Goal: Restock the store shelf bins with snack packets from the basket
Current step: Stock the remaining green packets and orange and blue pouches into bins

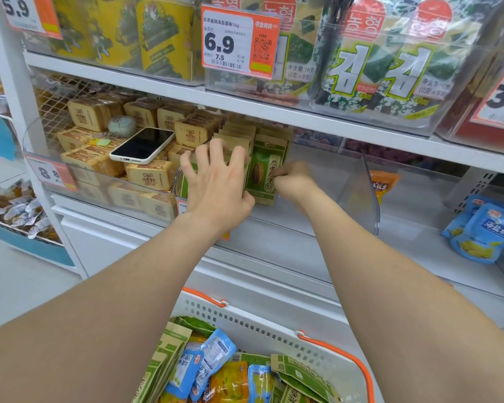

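Note:
A row of green and brown seed packets point(266, 167) stands upright at the left end of a clear plastic bin point(361, 184) on the middle shelf. My left hand point(218, 181) spreads over the row's front, fingers curled over the packet tops and thumb under the edge. My right hand point(294, 181) is inside the bin just right of the row, fingers curled against the side of the frontmost packet. Below, a white basket point(274, 330) with orange handles holds more green packets point(300, 376), blue packets point(204, 362) and orange ones.
A phone point(143, 145) lies on tan cake packs point(149, 174) in the bin to the left. Seaweed packs point(384, 62) fill the shelf above behind a 6.9 price tag point(239, 42). Blue packets point(483, 228) lie at the right; the seed bin's right part holds nothing.

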`<action>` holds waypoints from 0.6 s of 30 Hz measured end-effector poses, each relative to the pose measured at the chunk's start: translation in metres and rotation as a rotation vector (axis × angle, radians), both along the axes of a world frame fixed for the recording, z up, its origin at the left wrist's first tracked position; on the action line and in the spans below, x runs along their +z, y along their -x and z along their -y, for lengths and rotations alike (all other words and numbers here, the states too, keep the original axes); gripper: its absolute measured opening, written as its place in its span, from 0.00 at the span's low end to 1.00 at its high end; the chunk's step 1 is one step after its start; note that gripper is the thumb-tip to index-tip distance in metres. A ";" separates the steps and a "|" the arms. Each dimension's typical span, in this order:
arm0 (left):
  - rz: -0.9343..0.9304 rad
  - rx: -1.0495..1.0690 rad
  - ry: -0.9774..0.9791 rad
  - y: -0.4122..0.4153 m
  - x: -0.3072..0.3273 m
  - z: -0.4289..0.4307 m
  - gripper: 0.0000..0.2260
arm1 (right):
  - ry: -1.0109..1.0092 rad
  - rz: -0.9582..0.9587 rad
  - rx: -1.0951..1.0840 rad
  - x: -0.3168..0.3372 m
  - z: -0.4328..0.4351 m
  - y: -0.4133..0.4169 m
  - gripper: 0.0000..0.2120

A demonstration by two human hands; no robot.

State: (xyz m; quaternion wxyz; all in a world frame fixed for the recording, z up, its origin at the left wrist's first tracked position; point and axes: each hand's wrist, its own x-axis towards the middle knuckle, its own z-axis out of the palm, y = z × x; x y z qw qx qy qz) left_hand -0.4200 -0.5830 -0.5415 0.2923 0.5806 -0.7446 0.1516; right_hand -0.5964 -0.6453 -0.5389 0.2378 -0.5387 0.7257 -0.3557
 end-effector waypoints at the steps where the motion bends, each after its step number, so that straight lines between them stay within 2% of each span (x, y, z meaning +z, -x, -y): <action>1: 0.001 -0.002 -0.003 0.000 0.000 0.000 0.25 | 0.037 -0.005 0.007 0.002 -0.003 -0.001 0.21; 4: 0.002 -0.004 -0.003 0.000 0.000 0.001 0.25 | 0.091 -0.054 0.074 0.003 -0.007 -0.005 0.25; 7: -0.002 -0.001 -0.003 0.001 0.000 0.001 0.25 | 0.056 -0.120 0.081 -0.001 -0.005 -0.006 0.23; 12: 0.001 0.003 0.010 0.001 -0.001 0.001 0.25 | 0.045 -0.031 0.053 0.001 -0.002 -0.008 0.18; 18: -0.004 -0.008 0.005 0.001 -0.002 0.003 0.25 | 0.062 0.045 0.046 0.003 -0.004 -0.005 0.19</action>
